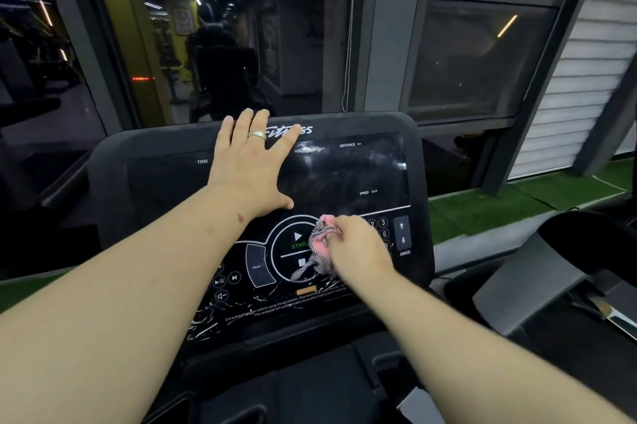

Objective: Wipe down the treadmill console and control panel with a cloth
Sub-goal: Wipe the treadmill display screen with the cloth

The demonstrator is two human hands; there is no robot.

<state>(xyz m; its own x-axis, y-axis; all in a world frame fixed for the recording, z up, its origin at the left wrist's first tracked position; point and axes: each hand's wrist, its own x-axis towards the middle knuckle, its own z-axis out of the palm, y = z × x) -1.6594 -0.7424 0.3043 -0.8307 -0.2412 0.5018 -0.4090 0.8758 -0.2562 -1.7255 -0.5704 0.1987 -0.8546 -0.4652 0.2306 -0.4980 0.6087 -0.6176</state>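
The black treadmill console (365,168) fills the middle of the head view, its dark display above and the control panel (262,285) with round START button, PROG key and speed arrows below. My left hand (250,165) lies flat with spread fingers on the upper display, a ring on one finger. My right hand (358,244) grips a bunched pink and grey cloth (319,251) and presses it on the right side of the round START button. Part of the number keys is hidden behind that hand.
A large window (213,37) with dark reflections stands right behind the console. Green artificial turf (489,210) runs along the floor at the right. Another machine's dark frame and grey panel (537,279) sit close at the right.
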